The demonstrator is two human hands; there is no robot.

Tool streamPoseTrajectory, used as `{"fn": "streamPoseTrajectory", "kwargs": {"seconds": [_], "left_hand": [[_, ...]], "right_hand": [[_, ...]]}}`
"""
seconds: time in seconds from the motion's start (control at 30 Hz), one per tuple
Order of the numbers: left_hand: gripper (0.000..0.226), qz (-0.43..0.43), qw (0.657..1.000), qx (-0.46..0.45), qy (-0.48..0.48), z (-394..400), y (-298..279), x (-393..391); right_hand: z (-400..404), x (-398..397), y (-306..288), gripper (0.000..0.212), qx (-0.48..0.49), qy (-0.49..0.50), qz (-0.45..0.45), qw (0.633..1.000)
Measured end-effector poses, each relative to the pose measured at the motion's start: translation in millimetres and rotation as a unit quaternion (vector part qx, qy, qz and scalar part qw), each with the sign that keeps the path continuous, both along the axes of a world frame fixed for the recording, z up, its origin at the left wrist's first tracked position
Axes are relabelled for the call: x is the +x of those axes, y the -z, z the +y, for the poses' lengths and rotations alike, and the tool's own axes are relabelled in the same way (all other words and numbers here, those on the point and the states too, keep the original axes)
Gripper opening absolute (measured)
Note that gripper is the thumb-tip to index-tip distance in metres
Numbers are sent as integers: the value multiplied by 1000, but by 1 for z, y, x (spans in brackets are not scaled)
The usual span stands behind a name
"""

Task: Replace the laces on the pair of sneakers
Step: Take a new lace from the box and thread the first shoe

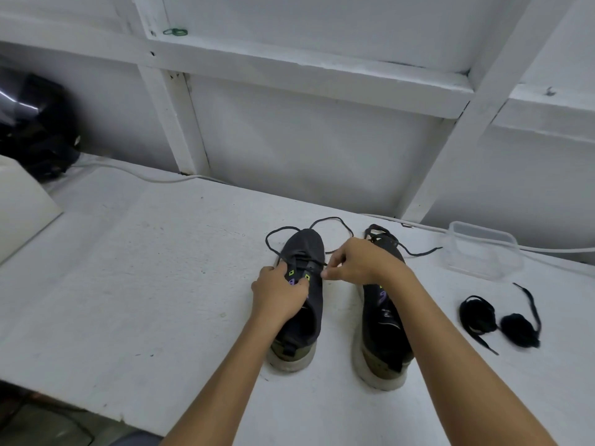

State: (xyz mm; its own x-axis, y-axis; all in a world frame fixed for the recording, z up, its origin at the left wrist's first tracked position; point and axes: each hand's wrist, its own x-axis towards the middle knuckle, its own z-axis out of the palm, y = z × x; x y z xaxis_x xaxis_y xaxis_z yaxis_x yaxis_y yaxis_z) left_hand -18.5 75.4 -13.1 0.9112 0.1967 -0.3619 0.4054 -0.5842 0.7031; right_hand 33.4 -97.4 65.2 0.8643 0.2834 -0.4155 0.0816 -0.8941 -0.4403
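We judge the job early: our left hand (279, 292) steadies the left sneaker (301, 294), its grip curled on the tongue. Our right hand (355, 262) pinches its lace (291, 231), half out. Spare laces (497, 321) wait at three o'clock.

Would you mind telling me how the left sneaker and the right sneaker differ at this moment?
Both hands work on the left sneaker: the left hand holds its tongue area and the right hand pinches its lace; the right sneaker is untouched. The left sneaker's lace is loosened into wide loops beyond the toe; the right sneaker's lace looks bunched near its toe, one end trailing right. Both are dark sneakers with pale soles, toes pointing away.
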Motion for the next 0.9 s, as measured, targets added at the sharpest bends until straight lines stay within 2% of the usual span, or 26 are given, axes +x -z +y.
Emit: {"fn": "streamPoseTrajectory", "kwargs": {"seconds": [0.07,0.13,0.17,0.23,0.27,0.3,0.33,0.4,0.43,0.47,0.53,0.6,0.7,0.73,0.8,0.9], "left_hand": [[57,0,1000,3,2,0,-2,0],[50,0,1000,11,13,0,-6,0],[49,-1,1000,12,16,0,-8,-1],[51,2,1000,10,18,0,-8,-1],[54,2,1000,12,17,0,-7,-1],[58,5,1000,15,17,-1,-6,-1],[63,8,1000,15,16,-1,-5,-1],[69,13,1000,9,12,0,-1,0],[69,16,1000,7,10,0,-1,0],[66,17,1000,4,7,0,0,1],[62,17,1000,-1,3,1,2,1],[64,18,1000,-5,2,1,5,2],[60,17,1000,-3,7,1,3,2],[60,15,1000,-2,12,1,4,2],[75,19,1000,-1,13,2,5,2],[92,32,999,-6,7,1,4,0]], "right_hand": [[0,-1,-2,17,20,-13,-5,1000],[2,-1,-9,18,204,58,-24,977],[3,0,-13,19,326,112,-26,938],[4,5,-22,25,524,214,3,824],[4,7,-25,29,580,252,24,774],[5,9,-27,33,599,277,39,751],[7,8,-28,35,567,285,35,772],[8,5,-21,36,368,243,-22,897],[7,3,-16,39,254,205,-44,944],[6,1,-11,43,163,157,-49,973],[6,-1,-3,42,60,63,-13,996],[5,-1,0,25,18,11,26,999],[2,-2,-3,16,70,13,37,997],[2,-2,-6,20,114,27,39,992],[1,-1,-13,23,241,76,42,967],[2,6,-21,17,447,162,41,879]]}}
